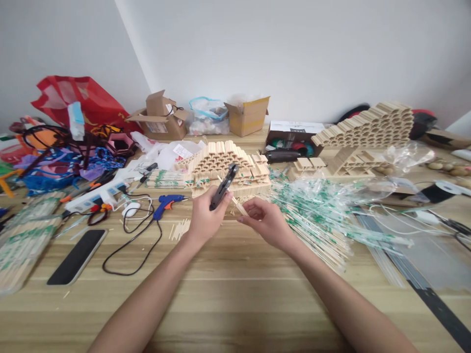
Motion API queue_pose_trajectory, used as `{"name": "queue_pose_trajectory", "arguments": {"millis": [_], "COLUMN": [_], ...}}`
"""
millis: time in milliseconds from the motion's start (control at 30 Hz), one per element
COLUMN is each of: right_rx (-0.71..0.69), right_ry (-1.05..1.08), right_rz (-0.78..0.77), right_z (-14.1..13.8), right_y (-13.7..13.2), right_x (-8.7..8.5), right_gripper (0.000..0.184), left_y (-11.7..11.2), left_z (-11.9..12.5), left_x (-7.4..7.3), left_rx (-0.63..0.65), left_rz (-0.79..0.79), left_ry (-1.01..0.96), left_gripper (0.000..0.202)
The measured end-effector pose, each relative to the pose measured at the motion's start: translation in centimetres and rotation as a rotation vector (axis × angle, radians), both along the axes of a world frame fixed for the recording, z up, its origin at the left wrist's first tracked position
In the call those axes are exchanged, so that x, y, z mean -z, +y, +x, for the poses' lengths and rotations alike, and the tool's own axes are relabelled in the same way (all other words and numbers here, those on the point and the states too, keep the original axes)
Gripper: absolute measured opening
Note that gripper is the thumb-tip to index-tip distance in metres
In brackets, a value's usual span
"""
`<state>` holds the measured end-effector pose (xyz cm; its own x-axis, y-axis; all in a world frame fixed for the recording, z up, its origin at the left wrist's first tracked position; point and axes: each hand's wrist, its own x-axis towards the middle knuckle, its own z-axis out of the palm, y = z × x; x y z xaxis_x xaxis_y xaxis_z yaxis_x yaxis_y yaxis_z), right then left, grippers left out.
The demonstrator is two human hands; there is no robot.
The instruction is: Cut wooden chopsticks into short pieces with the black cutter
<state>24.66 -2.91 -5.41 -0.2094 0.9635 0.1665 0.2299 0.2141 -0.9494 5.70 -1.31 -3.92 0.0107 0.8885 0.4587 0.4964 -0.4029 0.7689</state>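
My left hand [208, 212] is wrapped round a dark hand tool [222, 190] that looks like pliers or a cutter, its head pointing up and away. Between the fingers of my right hand [268, 218] is a pale wooden stick [241, 209], slanting up towards the tool. Whether the tool's jaws touch the stick I cannot tell. Just behind both hands stands a stepped stack of glued wooden sticks [221, 159]. Short cut stick pieces [179, 229] lie left of my left hand. Right of my right hand spreads a heap of sticks and green-printed clear wrappers [320, 215].
A blue glue gun [164, 206], its looped black cord, a phone [77, 257] and a white power strip [96, 196] lie on the left. A larger stick structure [371, 127] stands back right. Cardboard boxes [249, 117] line the wall. A long dark metal strip [437, 309] lies right.
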Motion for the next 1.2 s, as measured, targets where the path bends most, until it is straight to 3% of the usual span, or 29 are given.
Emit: {"name": "queue_pose_trajectory", "arguments": {"millis": [167, 233, 400, 733, 933, 1100, 1200], "right_rx": [0.077, 0.094, 0.084, 0.111, 0.164, 0.198, 0.173], "right_ry": [-0.053, -0.06, -0.077, -0.055, 0.085, 0.194, 0.202], "right_rz": [0.08, 0.081, 0.081, 0.078, 0.108, 0.116, 0.128], "right_z": [0.1, 0.2, 0.4, 0.1, 1.0, 1.7, 1.5], "right_y": [-0.1, 0.0, 0.0, 0.1, 0.6, 0.8, 0.8], "right_x": [0.0, 0.0, -0.1, 0.3, -0.4, -1.0, -1.0], "right_gripper": [0.024, 0.021, 0.017, 0.024, 0.027, 0.034, 0.033], "left_y": [0.2, 0.3, 0.3, 0.2, 0.4, 1.3, 1.4], "left_z": [0.1, -0.2, -0.4, 0.4, -0.9, -2.5, -2.5], "left_x": [-0.1, -0.2, -0.4, 0.4, -1.2, -1.6, -1.3], "left_rx": [0.13, 0.126, 0.032, 0.123, 0.179, 0.026, 0.011], "left_rz": [-0.16, -0.195, -0.123, -0.191, -0.098, 0.002, -0.017], "left_ry": [0.081, 0.053, -0.026, -0.049, 0.286, 0.495, 0.579], "left_gripper": [0.035, 0.035, 0.032, 0.033, 0.026, 0.028, 0.03]}}
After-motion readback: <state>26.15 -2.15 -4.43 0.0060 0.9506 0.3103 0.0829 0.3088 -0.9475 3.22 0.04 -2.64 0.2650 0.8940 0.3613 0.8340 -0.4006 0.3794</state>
